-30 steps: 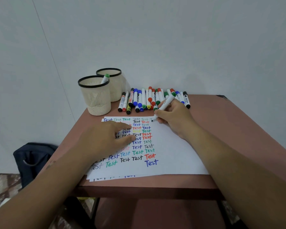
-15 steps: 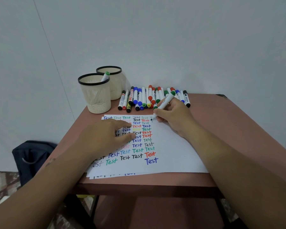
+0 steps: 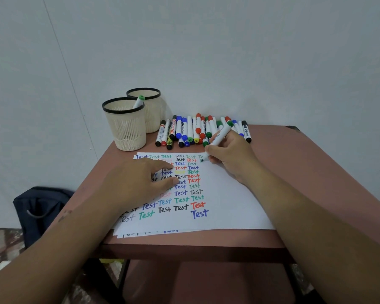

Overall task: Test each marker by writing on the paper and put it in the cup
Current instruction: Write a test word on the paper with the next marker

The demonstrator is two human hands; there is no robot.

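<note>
Two hands are over the paper on the reddish table: the left hand lies flat with fingers spread, pressing the sheet at its 9 o'clock side over rows of coloured "Test" words, while the right hand pinches a green-capped marker tilted toward 1 o'clock, its tip touching the paper at the sheet's 12 o'clock edge. At the table's 11 o'clock corner stand the near cup, holding one green-capped pen, and a second cup just behind it. Loose markers lie in a row at 12 o'clock, and a dark bag sits on the floor at 8 o'clock.
</note>
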